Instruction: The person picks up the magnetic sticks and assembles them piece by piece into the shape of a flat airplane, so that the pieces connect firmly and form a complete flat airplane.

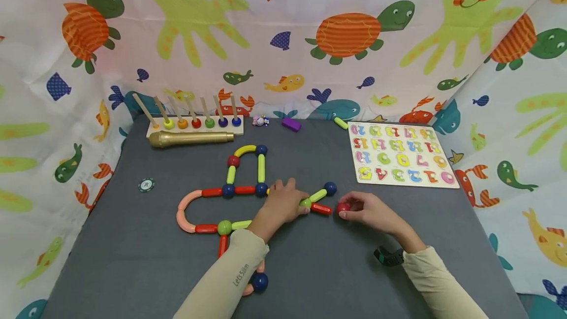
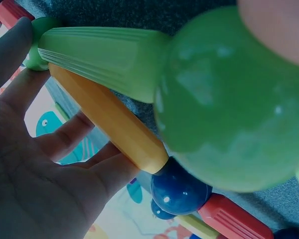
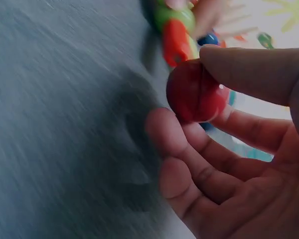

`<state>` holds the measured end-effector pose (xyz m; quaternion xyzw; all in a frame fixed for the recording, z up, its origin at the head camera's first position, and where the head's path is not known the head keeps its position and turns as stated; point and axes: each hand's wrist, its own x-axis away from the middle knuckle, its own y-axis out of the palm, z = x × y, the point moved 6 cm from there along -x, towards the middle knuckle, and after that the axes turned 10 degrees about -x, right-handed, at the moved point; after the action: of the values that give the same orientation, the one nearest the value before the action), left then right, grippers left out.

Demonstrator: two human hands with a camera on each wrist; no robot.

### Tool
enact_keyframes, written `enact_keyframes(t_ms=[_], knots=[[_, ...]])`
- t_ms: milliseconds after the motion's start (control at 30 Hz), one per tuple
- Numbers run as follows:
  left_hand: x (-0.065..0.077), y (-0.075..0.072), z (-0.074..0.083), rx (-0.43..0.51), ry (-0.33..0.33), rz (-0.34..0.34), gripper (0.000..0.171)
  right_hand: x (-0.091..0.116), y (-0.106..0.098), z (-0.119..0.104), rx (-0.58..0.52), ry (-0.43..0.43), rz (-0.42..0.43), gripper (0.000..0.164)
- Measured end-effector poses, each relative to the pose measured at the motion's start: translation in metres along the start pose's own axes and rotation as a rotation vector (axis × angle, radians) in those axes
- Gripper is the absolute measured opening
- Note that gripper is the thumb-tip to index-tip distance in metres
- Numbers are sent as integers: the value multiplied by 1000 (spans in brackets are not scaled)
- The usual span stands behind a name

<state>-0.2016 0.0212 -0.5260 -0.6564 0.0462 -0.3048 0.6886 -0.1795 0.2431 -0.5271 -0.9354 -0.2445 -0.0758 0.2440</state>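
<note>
My right hand (image 1: 369,211) pinches a red ball (image 3: 192,94) between thumb and fingers, just above the dark mat. A small gap separates that ball from the free end of a red rod (image 1: 321,208). The rod joins a green ball (image 1: 305,203), which my left hand (image 1: 283,203) holds between thumb and finger. From the same green ball a light green rod (image 1: 318,195) leads to a blue ball (image 1: 330,188). An orange rod (image 2: 109,119) lies along the left fingers in the left wrist view, joined to another blue ball (image 2: 179,186). The left forearm hides part of the assembly.
More joined rods and balls stretch left, with a pink curved piece (image 1: 182,210) and a blue ball (image 1: 260,282). Behind are a peg rack (image 1: 166,129), gold microphone (image 1: 190,138), purple block (image 1: 291,124) and number board (image 1: 400,154). A poker chip (image 1: 146,184) lies left.
</note>
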Motion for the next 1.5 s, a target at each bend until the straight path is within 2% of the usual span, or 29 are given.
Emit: enact_keyframes(t_ms=[133,300,533,633,733,867,1000,1100,1200,1367,1500], knots=[[0,-1,-1,5,-1,5,48,-5,15,2,15,-29,-5,30],[0,-1,0,4,0,-3,49,-6,16,4,2,-19,29,28],[1,-1,0,0,0,-3,49,-6,13,5,-31,-33,44,31],[1,-2,-1,3,4,-2,49,-7,9,2,-17,-32,21,33],[1,-3,-1,12,9,-4,49,-13,-4,-3,32,-44,26,32],[1,-4,-2,24,12,-13,48,-41,-41,-17,132,-50,132,31],[0,-3,-2,44,14,-18,48,-87,-82,-27,223,-55,267,33],[-1,0,-3,59,12,-19,47,-125,-99,-29,323,-69,292,38],[-2,1,-2,48,17,-19,47,-153,-106,-26,441,-44,271,48],[-2,-1,-2,14,14,-13,47,-180,-105,-16,600,82,223,64],[-1,-1,-6,14,-2,-14,47,-193,-96,-10,709,107,242,56]])
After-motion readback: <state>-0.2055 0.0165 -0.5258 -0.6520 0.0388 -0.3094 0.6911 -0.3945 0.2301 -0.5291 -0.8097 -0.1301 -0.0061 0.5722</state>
